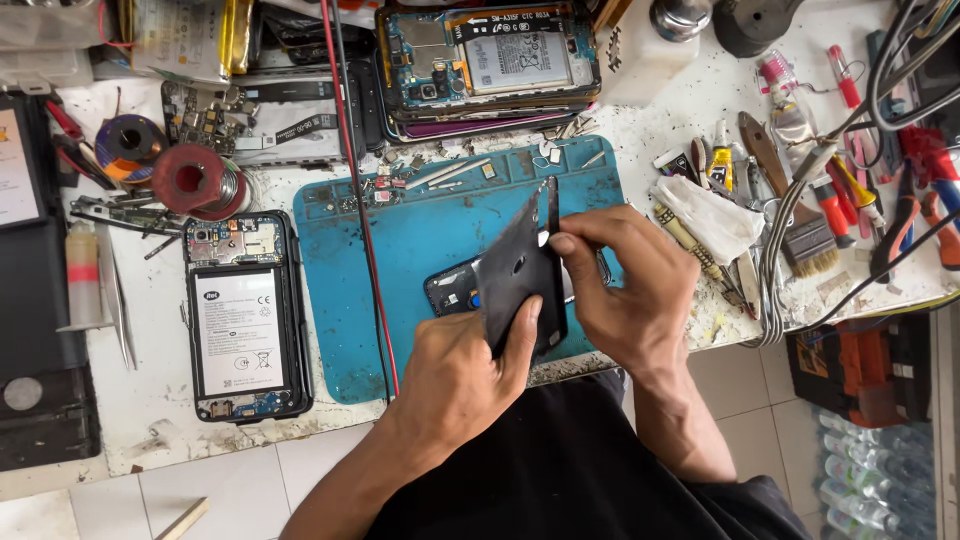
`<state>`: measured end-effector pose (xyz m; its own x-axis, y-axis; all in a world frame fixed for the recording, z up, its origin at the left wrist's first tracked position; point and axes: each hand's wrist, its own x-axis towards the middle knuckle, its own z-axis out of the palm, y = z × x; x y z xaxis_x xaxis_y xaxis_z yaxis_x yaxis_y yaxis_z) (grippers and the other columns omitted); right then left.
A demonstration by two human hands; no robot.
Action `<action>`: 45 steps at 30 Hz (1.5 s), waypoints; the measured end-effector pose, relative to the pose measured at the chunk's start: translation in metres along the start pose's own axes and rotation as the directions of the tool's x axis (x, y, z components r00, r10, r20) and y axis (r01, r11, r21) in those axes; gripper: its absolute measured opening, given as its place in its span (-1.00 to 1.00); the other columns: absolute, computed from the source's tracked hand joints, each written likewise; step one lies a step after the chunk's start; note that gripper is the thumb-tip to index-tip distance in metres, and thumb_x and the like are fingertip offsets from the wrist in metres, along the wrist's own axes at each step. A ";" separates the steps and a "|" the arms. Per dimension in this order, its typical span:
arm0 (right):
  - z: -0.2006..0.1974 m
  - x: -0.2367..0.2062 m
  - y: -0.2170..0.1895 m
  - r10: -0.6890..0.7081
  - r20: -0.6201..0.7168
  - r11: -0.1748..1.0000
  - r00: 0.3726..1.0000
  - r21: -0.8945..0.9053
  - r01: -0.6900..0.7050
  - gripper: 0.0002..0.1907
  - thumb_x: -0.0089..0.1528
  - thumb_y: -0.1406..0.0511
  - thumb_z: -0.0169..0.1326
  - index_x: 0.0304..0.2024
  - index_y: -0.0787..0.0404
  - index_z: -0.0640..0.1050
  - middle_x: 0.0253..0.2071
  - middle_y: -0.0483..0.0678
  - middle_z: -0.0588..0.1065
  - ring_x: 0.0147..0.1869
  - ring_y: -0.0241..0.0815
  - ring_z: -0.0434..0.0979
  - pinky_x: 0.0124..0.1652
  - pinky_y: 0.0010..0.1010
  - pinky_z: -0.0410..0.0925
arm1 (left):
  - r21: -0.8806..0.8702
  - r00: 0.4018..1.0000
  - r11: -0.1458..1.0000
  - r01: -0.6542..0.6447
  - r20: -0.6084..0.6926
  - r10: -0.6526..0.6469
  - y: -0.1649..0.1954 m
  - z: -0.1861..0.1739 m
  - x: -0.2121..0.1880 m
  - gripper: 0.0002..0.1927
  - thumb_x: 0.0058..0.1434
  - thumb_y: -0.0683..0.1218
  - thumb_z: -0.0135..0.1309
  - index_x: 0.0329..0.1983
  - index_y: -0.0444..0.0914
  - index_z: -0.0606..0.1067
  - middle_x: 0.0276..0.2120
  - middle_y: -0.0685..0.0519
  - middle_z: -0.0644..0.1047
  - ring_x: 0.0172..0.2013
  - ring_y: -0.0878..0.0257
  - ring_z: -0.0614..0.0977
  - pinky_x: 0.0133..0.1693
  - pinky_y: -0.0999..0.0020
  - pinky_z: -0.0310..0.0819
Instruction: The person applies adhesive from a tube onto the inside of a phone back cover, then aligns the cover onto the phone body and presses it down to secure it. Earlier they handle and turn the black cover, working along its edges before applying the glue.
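1. Over the blue work mat (pixel 400 290), a black phone back cover (pixel 522 268) is held tilted, lifted off the phone body (pixel 452 292) lying beneath it.
2. The cover's lower edge is gripped by the closed left hand (pixel 458 385), thumb pressed against its face.
3. Its upper edge is pinched by the right hand (pixel 630 290).
4. An opened phone (pixel 243 315) with its battery exposed is seen left of the mat.

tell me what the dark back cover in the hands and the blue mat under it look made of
Dark back cover: likely thin plastic, dull black; it stands as a rigid thin sheet between both hands, with a small hole. Blue mat: looks like soft silicone or rubber, matte, with moulded compartments along its top edge and scuffed, stained patches.
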<state>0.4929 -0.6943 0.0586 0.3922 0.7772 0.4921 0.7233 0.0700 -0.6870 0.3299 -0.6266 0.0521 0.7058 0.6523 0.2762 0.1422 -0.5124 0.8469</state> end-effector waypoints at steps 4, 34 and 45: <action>-0.011 0.004 0.017 -0.327 0.144 0.901 0.934 -0.252 0.354 -0.87 0.24 0.56 0.22 -0.19 0.41 0.53 -0.27 0.10 0.54 -0.26 0.00 0.57 -0.25 -0.30 0.44 | 0.079 0.999 0.997 0.011 0.039 -0.015 0.003 -0.007 0.001 -0.69 0.37 -0.13 0.14 -0.49 -0.37 0.49 -0.74 -0.05 0.48 -0.72 0.05 0.56 -0.65 0.19 0.33; -0.001 -0.058 0.034 0.559 -0.127 0.828 0.820 0.033 -0.559 -0.76 0.31 0.41 0.12 -0.46 0.40 0.59 -0.57 0.00 0.55 -0.57 -0.28 0.39 -0.52 -0.52 0.22 | -0.045 0.965 0.996 -0.079 0.246 0.088 -0.004 0.020 -0.016 -0.63 0.33 -0.12 0.22 -0.59 -0.29 0.44 -0.72 -0.04 0.47 -0.70 0.00 0.53 -0.60 0.15 0.34; 0.000 -0.070 0.033 0.374 0.204 0.642 0.905 0.647 -0.411 -0.85 0.39 0.50 0.08 0.01 0.44 0.51 -0.07 -0.01 0.50 -0.09 -0.37 0.48 -0.12 -0.57 0.36 | -0.105 1.000 0.994 -0.026 0.003 0.027 -0.011 0.005 -0.001 -0.86 0.39 -0.16 0.16 -0.28 -0.31 0.58 -0.54 -0.01 0.60 -0.58 0.16 0.65 -0.52 0.29 0.38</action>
<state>0.4894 -0.7466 0.0020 0.5090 0.8571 0.0793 -0.0647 0.1300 -0.9894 0.3307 -0.6243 0.0400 0.7115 0.6367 0.2973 0.0498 -0.4677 0.8825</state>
